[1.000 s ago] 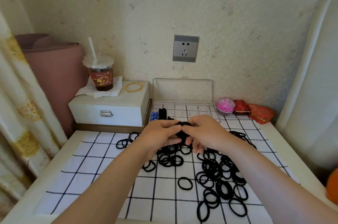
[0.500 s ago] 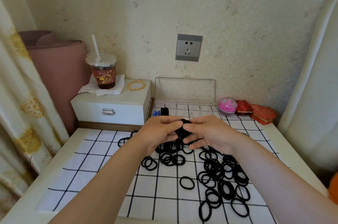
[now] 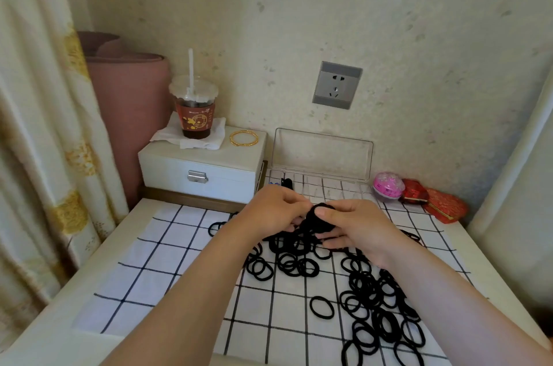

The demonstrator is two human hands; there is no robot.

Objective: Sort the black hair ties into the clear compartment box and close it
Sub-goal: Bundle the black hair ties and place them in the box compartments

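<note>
The white desk (image 3: 89, 291) carries a white cloth with a black grid (image 3: 167, 270), smooth and flat. If a forearm drags across the cloth, it could slide and take the ties toward the front edge.

The clear, rectangular plastic compartment box (image 3: 329, 186) sits at the back edge of the desk, right of centre, with its thin lid standing open against the wall. It looks light, so a push while loading could skate it or flip the lid down early. An overfilled cell would probably stop the lid from closing.

The loose black elastic hair ties (image 3: 374, 300) are soft, matte fabric rings. They lie overlapped from the middle of the cloth to the front right corner, and they may snag one another and come up in clumps.

The left hand (image 3: 269, 213) and the right hand (image 3: 356, 228) meet just in front of the box. Both pinch a bunched wad of black hair ties (image 3: 317, 219), the right thumb pressed on top. The wad is springy, so a loosened grip could let it burst apart and scatter.
</note>
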